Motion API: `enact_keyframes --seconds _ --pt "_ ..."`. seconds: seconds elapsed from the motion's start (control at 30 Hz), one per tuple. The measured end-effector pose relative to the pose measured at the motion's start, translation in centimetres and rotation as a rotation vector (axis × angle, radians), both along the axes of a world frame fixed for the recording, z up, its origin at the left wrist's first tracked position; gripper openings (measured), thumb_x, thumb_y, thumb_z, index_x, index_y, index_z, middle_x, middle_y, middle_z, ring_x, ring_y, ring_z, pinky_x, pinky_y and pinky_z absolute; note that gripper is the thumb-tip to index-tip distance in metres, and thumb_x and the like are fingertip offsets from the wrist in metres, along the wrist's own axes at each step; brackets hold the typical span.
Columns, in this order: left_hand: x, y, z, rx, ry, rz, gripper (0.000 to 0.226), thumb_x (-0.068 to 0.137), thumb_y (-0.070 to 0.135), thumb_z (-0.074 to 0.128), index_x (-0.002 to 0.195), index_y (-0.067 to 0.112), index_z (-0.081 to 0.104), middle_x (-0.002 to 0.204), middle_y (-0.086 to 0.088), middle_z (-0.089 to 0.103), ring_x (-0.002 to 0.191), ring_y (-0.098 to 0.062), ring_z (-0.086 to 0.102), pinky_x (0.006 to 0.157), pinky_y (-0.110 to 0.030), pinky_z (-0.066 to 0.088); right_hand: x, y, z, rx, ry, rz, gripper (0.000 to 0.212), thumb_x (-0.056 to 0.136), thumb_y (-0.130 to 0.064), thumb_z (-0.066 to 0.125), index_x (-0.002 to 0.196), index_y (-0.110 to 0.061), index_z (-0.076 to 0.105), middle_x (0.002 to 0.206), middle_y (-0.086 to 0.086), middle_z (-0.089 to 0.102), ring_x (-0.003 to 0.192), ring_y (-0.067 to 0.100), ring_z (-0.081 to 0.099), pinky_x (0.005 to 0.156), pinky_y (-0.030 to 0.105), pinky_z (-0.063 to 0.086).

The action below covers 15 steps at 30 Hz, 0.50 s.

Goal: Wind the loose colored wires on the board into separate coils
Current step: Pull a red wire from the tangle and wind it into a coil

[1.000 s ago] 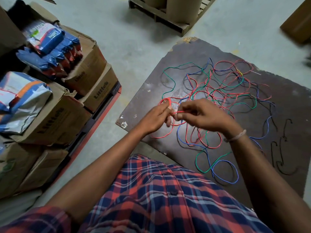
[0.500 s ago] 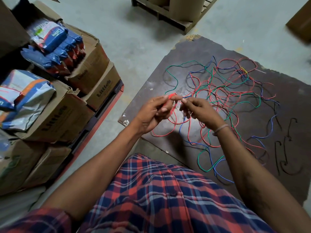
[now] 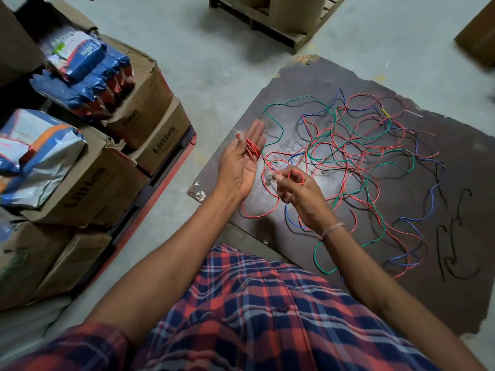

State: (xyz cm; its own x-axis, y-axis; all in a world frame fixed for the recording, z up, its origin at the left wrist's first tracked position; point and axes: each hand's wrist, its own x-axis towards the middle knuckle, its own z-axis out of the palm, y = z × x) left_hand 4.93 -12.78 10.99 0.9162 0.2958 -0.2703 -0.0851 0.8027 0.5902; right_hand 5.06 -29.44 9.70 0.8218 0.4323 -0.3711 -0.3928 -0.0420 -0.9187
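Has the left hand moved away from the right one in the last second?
Yes. The left hand, red wire wound on its fingers, has swung out to the board's left edge, apart from the right hand.

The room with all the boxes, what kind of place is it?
Probably a warehouse or storeroom. Stacked cardboard cartons hold bagged goods, a wooden pallet stands on the bare concrete floor, and the person sorts colored wires on a worn board laid on that floor.
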Motion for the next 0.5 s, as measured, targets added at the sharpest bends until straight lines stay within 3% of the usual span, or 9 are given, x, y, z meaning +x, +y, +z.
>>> enact_keyframes --seconds 0.07,0.13,0.2,0.27,0.37,0.5 --pt "0.3 -0.5 -1.0 0.259 0.069 0.002 0.034 0.112 0.012 0.033 0.139 -0.003 0.044 0.153 -0.022 0.046 0.139 -0.027 0.050 0.111 -0.030 0.046 -0.2 0.1 0.2 -0.052 -0.051 0.036 0.014 0.098 -0.005 0.065 0.103 0.008 0.061 0.070 0.007 0.053 0.056 0.011 0.045 0.050 0.020 0.033" --pt "-0.1 -0.5 -1.9 0.588 0.106 -0.084 0.027 0.110 0.020 0.039 0.133 0.011 0.050 0.152 -0.017 0.049 0.138 -0.021 0.052 0.110 -0.030 0.047 -0.1 0.1 0.8 -0.098 -0.094 0.058 0.017 0.097 -0.007 0.067 0.101 0.009 0.064 0.075 0.013 0.055 0.059 0.011 0.048 0.051 0.019 0.036" --pt "-0.4 -0.1 -2.7 0.999 0.122 -0.238 0.027 0.107 0.032 0.040 0.129 0.020 0.049 0.153 -0.009 0.050 0.136 -0.017 0.055 0.109 -0.036 0.049 0.2 0.0 1.3 -0.193 -0.129 0.059 0.011 0.096 -0.007 0.069 0.085 -0.006 0.067 0.069 0.006 0.058 0.057 0.011 0.051 0.052 0.017 0.039" --pt "-0.6 0.4 -2.9 1.392 0.133 -0.404 0.037 0.107 0.035 0.035 0.138 0.016 0.040 0.153 -0.006 0.051 0.135 -0.023 0.056 0.106 -0.045 0.050 0.6 -0.1 1.2 -0.299 -0.145 0.031 0.026 0.093 -0.007 0.072 0.071 -0.017 0.062 0.064 0.005 0.059 0.055 0.013 0.052 0.052 0.018 0.040" --pt "-0.7 0.8 -2.8 1.594 0.117 -0.478 0.044 0.106 0.025 0.033 0.147 0.012 0.027 0.146 -0.006 0.058 0.127 -0.023 0.061 0.097 -0.045 0.053 1.2 -0.7 0.9 -0.460 -0.160 -0.008 0.027 0.083 -0.022 0.080 0.062 -0.017 0.063 0.061 0.008 0.061 0.054 0.016 0.051 0.058 0.028 0.041" --pt "-0.9 1.0 -2.5 1.751 0.119 -0.529 0.039 0.108 0.022 0.038 0.142 0.005 0.032 0.134 -0.009 0.064 0.112 -0.036 0.063 0.077 -0.039 0.047 1.6 -1.3 1.4 -0.619 -0.275 -0.014 0.024 0.080 -0.025 0.085 0.067 -0.016 0.067 0.064 0.007 0.068 0.058 0.015 0.056 0.062 0.026 0.043"
